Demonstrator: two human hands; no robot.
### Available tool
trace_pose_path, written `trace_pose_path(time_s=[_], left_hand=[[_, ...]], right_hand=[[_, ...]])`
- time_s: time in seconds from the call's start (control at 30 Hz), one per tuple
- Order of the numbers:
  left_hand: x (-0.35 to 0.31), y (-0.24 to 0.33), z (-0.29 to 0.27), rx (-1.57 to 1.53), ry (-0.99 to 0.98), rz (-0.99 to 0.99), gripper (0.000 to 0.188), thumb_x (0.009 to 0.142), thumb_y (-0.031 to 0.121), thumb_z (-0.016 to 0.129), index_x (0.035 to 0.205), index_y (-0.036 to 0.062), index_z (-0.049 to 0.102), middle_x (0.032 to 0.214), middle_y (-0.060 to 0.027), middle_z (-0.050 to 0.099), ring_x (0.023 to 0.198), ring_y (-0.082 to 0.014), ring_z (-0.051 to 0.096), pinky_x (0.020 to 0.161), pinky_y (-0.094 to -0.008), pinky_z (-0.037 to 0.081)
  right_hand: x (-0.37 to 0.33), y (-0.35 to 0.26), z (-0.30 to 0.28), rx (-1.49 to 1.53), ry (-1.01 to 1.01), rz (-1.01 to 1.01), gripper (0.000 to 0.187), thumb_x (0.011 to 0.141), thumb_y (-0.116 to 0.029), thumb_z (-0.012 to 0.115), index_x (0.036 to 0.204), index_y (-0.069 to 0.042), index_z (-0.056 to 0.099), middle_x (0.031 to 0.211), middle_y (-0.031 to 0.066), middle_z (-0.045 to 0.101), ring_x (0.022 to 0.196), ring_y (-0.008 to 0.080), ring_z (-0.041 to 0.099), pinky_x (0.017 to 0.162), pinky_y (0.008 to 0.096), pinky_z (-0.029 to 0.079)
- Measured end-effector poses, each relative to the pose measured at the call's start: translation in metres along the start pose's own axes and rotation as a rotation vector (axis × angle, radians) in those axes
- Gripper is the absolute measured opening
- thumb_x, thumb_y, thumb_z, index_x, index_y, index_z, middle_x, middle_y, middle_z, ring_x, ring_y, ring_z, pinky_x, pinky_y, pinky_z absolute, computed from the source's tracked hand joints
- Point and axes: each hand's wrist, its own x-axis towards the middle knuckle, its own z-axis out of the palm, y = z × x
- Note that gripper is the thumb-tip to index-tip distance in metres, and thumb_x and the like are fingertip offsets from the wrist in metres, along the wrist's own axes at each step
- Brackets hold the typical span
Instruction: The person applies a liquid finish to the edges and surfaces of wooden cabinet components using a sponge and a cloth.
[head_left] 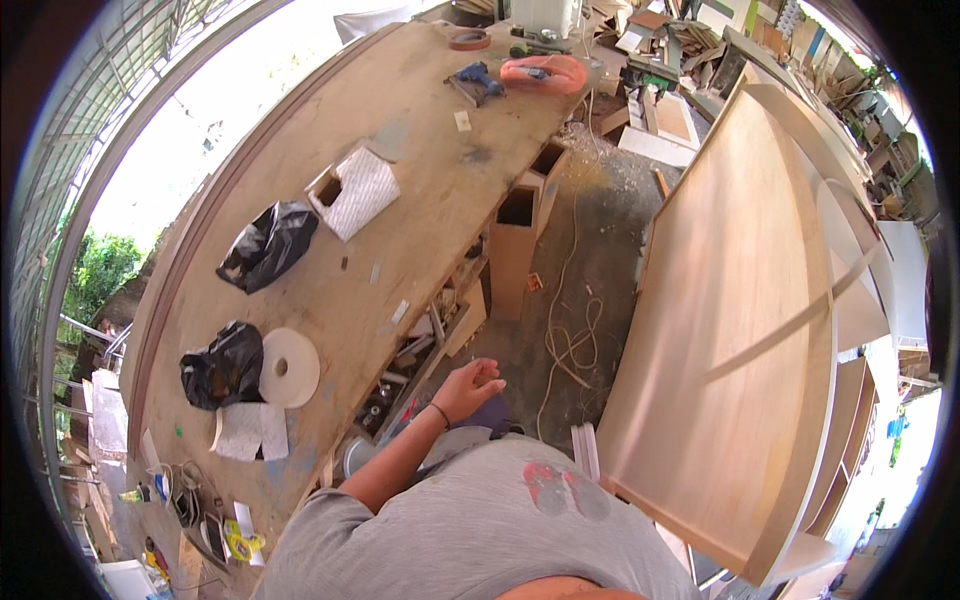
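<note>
My left hand [468, 391] hangs over the floor beside the long wooden workbench [440, 170], a dark band round its wrist. Nothing shows in it; its fingers are loosely curled with a gap between them. Nearest to it are the bench's front edge and the cluttered shelf beneath. My right hand is out of sight; only the grey shirt and part of a bare arm show at the lower edge. To the right stands a large pale wooden panel [730, 290] with a raised rim.
Black plastic bags [268, 245], a paper roll [290, 368] and a white patterned box [362, 193] lie on the bench. At its far end are a blue power drill [478, 78] and an orange coil [545, 73]. A cable [572, 350] loops across the floor. Wood scraps [660, 120] are piled behind.
</note>
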Motion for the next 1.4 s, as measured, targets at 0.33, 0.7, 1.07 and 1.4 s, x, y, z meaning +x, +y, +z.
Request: trace_pose_path(time_s=[0.33, 0.7, 1.07, 1.4], left_hand=[[0.310, 0.036, -0.128, 0.222, 0.411, 0.142, 0.035, 0.083, 0.032, 0.070, 0.096, 0.0001, 0.064, 0.085, -0.0148, 0.068, 0.083, -0.0272, 0.066, 0.073, -0.0389, 0.050], [0.540, 0.079, -0.247, 0.739, 0.521, -0.126, 0.051, 0.082, 0.047, 0.066, 0.109, 0.0028, 0.065, 0.109, -0.0209, 0.066, 0.105, -0.0372, 0.062, 0.091, -0.0461, 0.049], [0.629, 0.100, -0.250, 0.932, 0.659, -0.440, 0.072, 0.078, 0.053, 0.071, 0.132, 0.0095, 0.050, 0.138, -0.0142, 0.048, 0.126, -0.0312, 0.050, 0.099, -0.0459, 0.046], [0.691, 0.068, -0.279, 0.971, 0.590, -0.084, 0.064, 0.077, 0.039, 0.073, 0.128, 0.0048, 0.053, 0.127, -0.0195, 0.058, 0.118, -0.0345, 0.057, 0.097, -0.0434, 0.048]], right_hand=[[0.136, -0.089, -0.048, 0.192, -0.172, 0.152, 0.055, 0.065, -0.029, 0.076, 0.110, -0.001, 0.062, 0.101, 0.0230, 0.067, 0.097, 0.0384, 0.065, 0.084, 0.0454, 0.053], [0.230, -0.251, -0.160, 0.503, 0.009, 0.093, 0.051, 0.066, -0.029, 0.076, 0.109, -0.004, 0.065, 0.101, 0.0198, 0.069, 0.095, 0.0340, 0.066, 0.084, 0.0435, 0.053], [0.194, -0.213, -0.092, 0.560, -0.054, 0.430, 0.047, 0.067, -0.030, 0.075, 0.107, -0.006, 0.068, 0.100, 0.0165, 0.070, 0.093, 0.0295, 0.067, 0.083, 0.0416, 0.054], [0.104, -0.208, 0.018, 0.849, -0.005, 0.691, 0.044, 0.068, -0.030, 0.075, 0.106, -0.008, 0.071, 0.100, 0.0136, 0.071, 0.091, 0.0255, 0.068, 0.083, 0.0399, 0.054]])
